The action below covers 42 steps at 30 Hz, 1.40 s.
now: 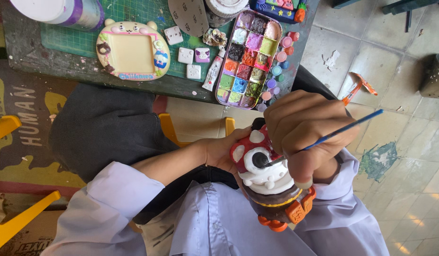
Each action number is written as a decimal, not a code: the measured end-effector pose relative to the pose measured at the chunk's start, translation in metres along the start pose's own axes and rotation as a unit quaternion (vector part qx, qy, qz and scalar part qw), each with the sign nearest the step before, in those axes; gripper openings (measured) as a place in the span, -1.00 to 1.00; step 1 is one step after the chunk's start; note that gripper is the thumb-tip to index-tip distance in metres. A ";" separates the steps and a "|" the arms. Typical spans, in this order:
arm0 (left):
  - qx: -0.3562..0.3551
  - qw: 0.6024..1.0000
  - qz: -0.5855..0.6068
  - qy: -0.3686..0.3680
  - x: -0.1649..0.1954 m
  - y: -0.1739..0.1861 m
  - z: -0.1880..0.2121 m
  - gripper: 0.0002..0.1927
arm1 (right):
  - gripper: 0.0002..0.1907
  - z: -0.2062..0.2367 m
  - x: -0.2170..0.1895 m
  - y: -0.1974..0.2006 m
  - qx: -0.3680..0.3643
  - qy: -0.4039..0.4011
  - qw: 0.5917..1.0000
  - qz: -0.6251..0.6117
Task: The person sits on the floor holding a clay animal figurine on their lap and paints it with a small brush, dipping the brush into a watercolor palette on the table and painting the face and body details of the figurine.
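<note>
Likely rigid and breakable, the painted figurine (269,178) suits a rear grip: left hand (224,151) fingers wrap it; right hand (305,130) fingers pinch a paintbrush (342,129).

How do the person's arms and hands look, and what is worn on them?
Both hands are bare, with no gloves, rings or watch visible. The left hand comes out of a pale lavender shirt sleeve rolled up near the elbow. The right hand has the same pale sleeve at the wrist.
</note>
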<state>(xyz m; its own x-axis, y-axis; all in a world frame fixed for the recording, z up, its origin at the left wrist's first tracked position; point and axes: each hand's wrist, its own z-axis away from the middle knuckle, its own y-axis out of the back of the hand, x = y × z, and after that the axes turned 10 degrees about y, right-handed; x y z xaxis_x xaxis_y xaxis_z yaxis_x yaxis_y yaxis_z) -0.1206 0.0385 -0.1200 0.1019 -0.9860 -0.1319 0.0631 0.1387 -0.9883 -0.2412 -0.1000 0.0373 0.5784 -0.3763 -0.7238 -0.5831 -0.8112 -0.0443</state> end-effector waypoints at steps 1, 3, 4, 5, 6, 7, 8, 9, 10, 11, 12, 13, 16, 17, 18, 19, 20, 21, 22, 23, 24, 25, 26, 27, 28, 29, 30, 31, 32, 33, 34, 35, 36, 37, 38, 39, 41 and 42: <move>-0.002 1.000 0.005 0.003 0.000 0.000 0.000 -0.10 | -0.51 0.000 0.000 0.000 0.000 -0.001 1.000 0.000; -0.007 1.000 0.016 0.009 0.000 0.000 0.000 -0.11 | -0.51 -0.001 0.000 0.001 0.000 0.002 1.000 0.001; -0.014 1.000 0.017 0.008 0.000 0.000 0.000 -0.10 | -0.51 -0.001 0.001 0.001 0.000 0.003 1.000 0.001; -0.020 1.000 0.018 0.007 0.000 -0.001 0.001 -0.09 | -0.51 -0.001 0.001 0.001 0.001 0.004 1.000 0.002; -0.027 0.999 0.019 0.006 0.001 -0.001 0.002 -0.09 | -0.51 -0.001 0.001 0.001 0.002 0.006 1.000 0.003; -0.023 1.000 0.012 0.007 0.001 -0.002 0.002 -0.09 | -0.51 0.000 0.001 0.002 0.003 0.006 1.000 0.004; -0.018 1.000 0.005 0.008 0.002 -0.002 0.003 -0.09 | -0.52 0.000 0.002 0.002 -0.004 0.012 1.000 -0.001; -0.014 1.000 -0.002 0.009 0.003 -0.003 0.003 -0.09 | -0.52 0.000 0.003 0.004 -0.012 0.018 1.000 -0.005; -0.012 1.000 -0.004 0.007 0.004 -0.004 0.003 -0.08 | -0.52 0.000 0.004 0.005 -0.019 0.024 0.999 -0.010; -0.010 1.000 -0.006 0.006 0.004 -0.006 0.003 -0.08 | -0.53 0.000 0.004 0.006 -0.018 0.023 0.999 -0.013; -0.009 1.000 -0.009 0.004 0.004 -0.007 0.004 -0.07 | -0.53 0.000 0.004 0.007 -0.018 0.021 0.999 -0.017; -0.017 1.000 -0.006 0.007 0.004 -0.008 0.004 -0.07 | -0.53 0.001 0.004 0.007 -0.017 0.020 0.999 -0.021; -0.031 0.999 -0.002 0.009 0.006 -0.010 0.005 -0.07 | -0.53 0.000 0.004 0.007 -0.016 0.019 1.000 -0.016; -0.029 1.000 -0.003 0.008 0.006 -0.011 0.005 -0.07 | -0.53 0.000 0.003 0.006 -0.014 0.016 1.000 -0.015; -0.029 1.000 -0.004 0.006 0.006 -0.011 0.005 -0.07 | -0.53 0.000 0.003 0.006 -0.011 0.013 1.000 -0.014; -0.034 0.999 -0.006 0.004 0.006 -0.010 0.005 -0.06 | -0.52 0.000 0.002 0.005 -0.009 0.010 1.000 -0.013; -0.040 0.999 -0.008 0.001 0.005 -0.010 0.006 -0.05 | -0.52 0.000 0.002 0.004 0.001 0.008 1.000 -0.006; -0.045 0.999 -0.011 -0.001 0.005 -0.009 0.006 -0.05 | -0.52 0.001 0.001 0.002 0.010 0.006 1.000 0.000; -0.040 0.999 -0.011 -0.003 0.004 -0.008 0.006 -0.04 | -0.52 0.001 0.001 0.001 0.019 0.004 1.000 0.007; -0.035 0.999 -0.010 -0.005 0.004 -0.008 0.005 -0.04 | -0.52 0.001 0.001 0.001 0.020 0.005 1.000 0.006; -0.030 0.999 -0.009 -0.007 0.003 -0.007 0.005 -0.03 | -0.52 0.001 0.001 0.000 0.022 0.005 1.000 0.006; -0.031 0.999 -0.012 -0.007 0.002 -0.006 0.004 -0.03 | -0.51 0.001 0.000 0.000 0.024 0.004 1.000 0.005; -0.032 0.999 -0.015 -0.007 0.001 -0.005 0.004 -0.03 | -0.51 0.001 0.000 -0.001 0.026 0.006 1.000 0.007; -0.033 0.999 -0.019 -0.007 0.002 -0.004 0.004 -0.03 | -0.51 0.000 0.000 -0.001 0.027 0.008 1.000 0.009; -0.035 0.999 -0.017 -0.008 0.001 -0.003 0.003 -0.03 | -0.51 0.000 0.000 -0.002 0.030 0.009 0.999 0.011; -0.038 0.999 -0.014 -0.009 0.001 -0.003 0.003 -0.03 | -0.51 0.000 -0.001 -0.003 0.037 0.005 0.999 0.013; -0.040 0.999 -0.012 -0.010 0.001 -0.002 0.003 -0.03 | -0.50 -0.001 -0.001 -0.004 0.043 0.002 0.999 0.016; -0.041 0.999 -0.011 -0.009 0.001 -0.001 0.002 -0.03 | -0.50 -0.002 -0.002 -0.005 0.049 -0.001 0.999 0.019; -0.041 0.999 -0.010 -0.008 0.001 -0.001 0.002 -0.03 | -0.50 -0.002 -0.003 -0.006 0.051 -0.004 0.999 0.017; -0.042 0.999 -0.008 -0.007 0.001 -0.001 0.002 -0.03 | -0.49 -0.003 -0.004 -0.007 0.054 -0.009 0.998 0.015; -0.039 0.999 -0.011 -0.006 0.001 -0.002 0.002 -0.03 | -0.49 -0.004 -0.004 -0.008 0.056 -0.013 0.998 0.012; -0.035 0.999 -0.015 -0.005 0.002 -0.002 0.003 -0.03 | -0.49 -0.004 -0.004 -0.009 0.062 -0.013 0.998 0.014; -0.033 0.999 -0.018 -0.004 0.003 -0.002 0.003 -0.03 | -0.49 -0.004 -0.005 -0.010 0.069 -0.015 0.997 0.015; -0.033 0.999 -0.017 -0.002 0.002 -0.003 0.003 -0.04 | -0.49 -0.004 -0.005 -0.010 0.076 -0.016 0.997 0.016; -0.034 0.999 -0.017 -0.002 0.003 -0.003 0.003 -0.04 | -0.49 -0.005 -0.004 -0.010 0.071 -0.015 0.997 0.020; -0.034 0.999 -0.016 -0.001 0.003 -0.003 0.004 -0.05 | -0.50 -0.004 -0.004 -0.010 0.067 -0.013 0.997 0.023; -0.038 0.999 -0.005 0.001 0.002 -0.002 0.003 -0.05 | -0.50 -0.004 -0.003 -0.007 0.050 -0.010 0.998 0.020; -0.040 0.999 0.000 0.002 0.002 -0.001 0.002 -0.06 | -0.51 -0.005 -0.002 -0.006 0.038 -0.007 0.999 0.015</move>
<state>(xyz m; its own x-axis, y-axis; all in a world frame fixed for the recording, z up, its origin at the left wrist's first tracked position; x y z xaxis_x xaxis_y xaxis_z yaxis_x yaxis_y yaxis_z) -0.1182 0.0369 -0.1194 0.0982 -0.9863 -0.1327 -0.0160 0.1318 -0.9911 -0.2363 -0.0966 0.0421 0.5525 -0.3922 -0.7355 -0.6413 -0.7636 -0.0746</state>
